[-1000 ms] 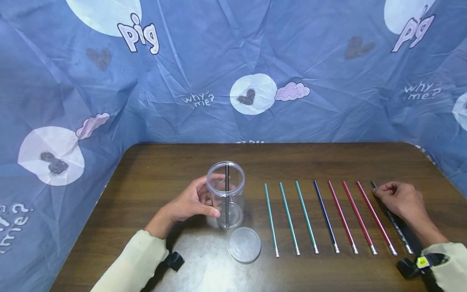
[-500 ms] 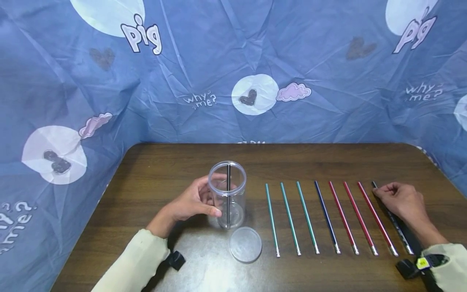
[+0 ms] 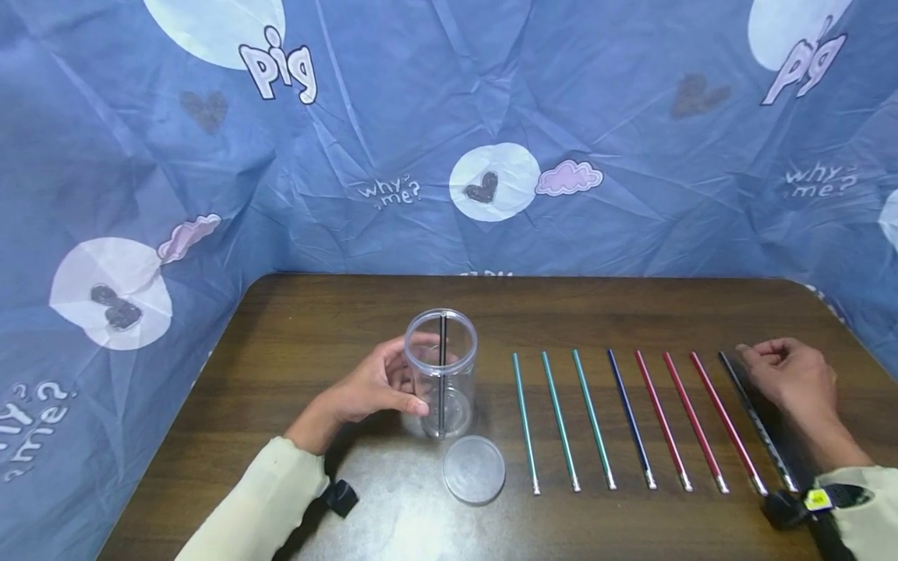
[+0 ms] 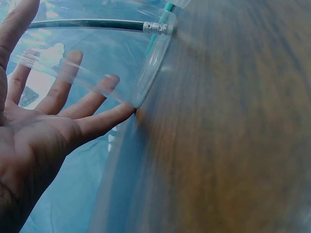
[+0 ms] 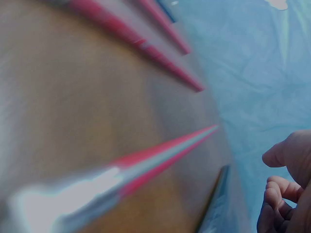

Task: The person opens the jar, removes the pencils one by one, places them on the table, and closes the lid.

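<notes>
In the head view my left hand (image 3: 375,386) holds a clear plastic jar (image 3: 461,389) upright, with the thumb at its near side and fingers behind. One black pencil (image 3: 443,366) stands inside the jar; the left wrist view shows the metal eraser end of this pencil (image 4: 155,28) down at the base. Over on the right, my right hand (image 3: 793,378) is beside the upper end of a black patterned pencil (image 3: 756,421) lying on the table. Its fingers are loosely bent, with nothing between them. The right wrist view shows this hand (image 5: 289,184) apart from that pencil.
A round clear lid (image 3: 474,470) lies in front of the jar. Between jar and right hand runs a row of pencils: several green ones (image 3: 559,421), a dark blue one (image 3: 631,419) and several red ones (image 3: 694,421). Blue printed cloth (image 3: 393,234) hangs behind the wooden table (image 3: 337,312).
My right hand has let go of the black patterned pencil's upper end and shifted slightly right. The left hand and jar keep their pose; the whole view drifts a little.
</notes>
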`<state>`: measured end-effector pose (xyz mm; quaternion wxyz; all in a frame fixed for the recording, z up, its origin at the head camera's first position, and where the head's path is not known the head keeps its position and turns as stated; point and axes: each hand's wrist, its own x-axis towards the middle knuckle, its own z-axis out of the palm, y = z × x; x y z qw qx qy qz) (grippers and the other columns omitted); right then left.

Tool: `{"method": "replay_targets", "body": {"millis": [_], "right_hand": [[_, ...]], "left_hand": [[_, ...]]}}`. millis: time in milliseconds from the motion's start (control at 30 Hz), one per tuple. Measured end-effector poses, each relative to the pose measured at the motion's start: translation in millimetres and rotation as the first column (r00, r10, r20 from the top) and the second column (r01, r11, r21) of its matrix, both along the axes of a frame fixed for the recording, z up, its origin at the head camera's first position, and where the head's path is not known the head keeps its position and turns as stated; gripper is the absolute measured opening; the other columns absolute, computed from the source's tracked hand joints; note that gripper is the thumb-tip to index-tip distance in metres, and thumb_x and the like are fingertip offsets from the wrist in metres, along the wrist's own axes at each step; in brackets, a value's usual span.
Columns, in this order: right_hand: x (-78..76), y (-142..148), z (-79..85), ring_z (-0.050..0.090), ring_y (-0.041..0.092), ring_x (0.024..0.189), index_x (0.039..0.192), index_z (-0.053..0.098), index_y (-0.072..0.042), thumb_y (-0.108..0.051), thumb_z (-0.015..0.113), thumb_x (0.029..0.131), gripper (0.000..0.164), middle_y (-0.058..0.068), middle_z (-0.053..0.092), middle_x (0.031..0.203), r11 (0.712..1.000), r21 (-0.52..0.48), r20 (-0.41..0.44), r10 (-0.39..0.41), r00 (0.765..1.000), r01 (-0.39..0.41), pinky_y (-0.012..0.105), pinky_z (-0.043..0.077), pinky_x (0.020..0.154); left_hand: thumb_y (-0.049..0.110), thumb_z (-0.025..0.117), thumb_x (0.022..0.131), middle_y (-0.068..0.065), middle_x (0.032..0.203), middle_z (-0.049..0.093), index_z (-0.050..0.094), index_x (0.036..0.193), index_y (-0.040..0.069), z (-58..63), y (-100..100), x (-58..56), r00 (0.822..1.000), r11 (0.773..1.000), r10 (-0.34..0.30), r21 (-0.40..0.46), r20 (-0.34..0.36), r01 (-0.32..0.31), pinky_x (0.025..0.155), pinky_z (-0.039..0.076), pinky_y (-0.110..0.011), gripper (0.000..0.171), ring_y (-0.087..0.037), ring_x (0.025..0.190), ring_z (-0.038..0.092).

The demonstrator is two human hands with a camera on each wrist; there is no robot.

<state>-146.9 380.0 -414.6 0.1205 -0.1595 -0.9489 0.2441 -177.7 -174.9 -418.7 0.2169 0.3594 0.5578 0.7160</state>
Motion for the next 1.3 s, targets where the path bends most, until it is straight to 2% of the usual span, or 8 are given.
{"method": "replay_targets", "body": {"millis": [133,267,400,600,833,1033,1133,1300], "right_hand": [[-4.4,-6,14.5,0.051,0.014,0.064,0.099,0.063,0.001,-0.038,0.061,0.095,0.039,-0.003,0.06,0.07,1.0,-0.019,-0.054,-0.02,0.998,0.019,0.036,0.034,0.059],[-6.4,-24,27.4,0.047,0.007,0.062,0.1,0.063,0.0,-0.038,0.061,0.096,0.038,-0.007,0.056,0.07,1.0,-0.03,-0.103,-0.003,0.995,0.0,0.034,0.033,0.06],[-3.9,-52,39.3,0.044,-0.001,0.059,0.099,0.064,0.0,-0.031,0.065,0.095,0.032,-0.002,0.058,0.072,0.997,-0.025,-0.199,0.062,0.978,-0.068,0.029,0.033,0.057],[2.9,-105,60.1,0.045,-0.001,0.061,0.093,0.065,-0.004,-0.023,0.071,0.092,0.02,0.003,0.06,0.073,0.975,0.018,-0.331,0.213,0.919,-0.22,0.026,0.033,0.058],[16.1,-156,76.6,0.049,0.002,0.062,0.089,0.065,-0.007,-0.015,0.076,0.088,0.013,0.001,0.061,0.073,0.918,0.034,-0.41,0.373,0.832,-0.394,0.015,0.037,0.054],[27.2,-192,85.2,0.052,0.005,0.061,0.088,0.064,-0.01,-0.01,0.078,0.085,0.014,-0.003,0.059,0.072,0.853,0.048,-0.44,0.485,0.756,-0.519,0.014,0.04,0.052],[31.2,-206,86.9,0.052,0.006,0.06,0.086,0.064,-0.011,-0.009,0.078,0.085,0.015,-0.006,0.057,0.072,0.823,0.04,-0.441,0.523,0.729,-0.566,0.015,0.042,0.052],[38.4,-223,87.8,0.052,0.006,0.061,0.086,0.064,-0.014,-0.009,0.078,0.084,0.015,-0.009,0.057,0.074,0.774,0.003,-0.426,0.574,0.699,-0.634,0.017,0.044,0.053]], "left_hand": [[-0.007,0.082,0.072,-0.017,0.132,0.061,0.048,0.14,0.011,-0.2,-1,0.1,1.0,1.0,-0.004,0.0,-0.005,0.004,0.088,0.057,-0.04,0.078,-0.026,0.11,0.065],[-0.004,0.084,0.073,-0.021,0.133,0.06,0.049,0.14,0.011,0.9,0,0.8,1.0,1.0,0.002,-0.019,-0.006,-0.002,0.085,0.058,-0.036,0.078,-0.025,0.108,0.066],[-0.006,0.083,0.072,-0.027,0.134,0.057,0.048,0.14,0.013,1.5,0,1.5,1.0,1.0,-0.003,-0.011,0.017,0.004,0.087,0.057,-0.041,0.079,-0.029,0.11,0.066],[-0.012,0.079,0.072,-0.028,0.134,0.056,0.047,0.141,0.012,0.1,-1,0.0,1.0,1.0,-0.013,0.004,0.013,0.013,0.091,0.055,-0.046,0.08,-0.032,0.114,0.064],[-0.012,0.079,0.071,-0.022,0.134,0.059,0.048,0.141,0.013,-0.4,-2,-0.2,1.0,1.0,-0.013,0.004,0.019,0.013,0.092,0.054,-0.048,0.08,-0.037,0.117,0.061],[-0.01,0.08,0.073,-0.029,0.135,0.055,0.047,0.142,0.014,-0.6,-3,-0.7,1.0,1.0,-0.024,0.02,0.009,0.024,0.093,0.053,-0.049,0.08,-0.037,0.117,0.061],[-0.01,0.08,0.072,-0.026,0.134,0.057,0.048,0.141,0.013,-1.1,-3,-1.0,1.0,1.0,-0.017,0.013,0.005,0.016,0.093,0.054,-0.048,0.079,-0.035,0.116,0.062],[-0.009,0.08,0.073,-0.017,0.133,0.061,0.049,0.14,0.013,-1.1,-2,-1.9,1.0,1.0,-0.013,0.006,-0.001,0.013,0.09,0.056,-0.042,0.077,-0.029,0.112,0.065]]}}
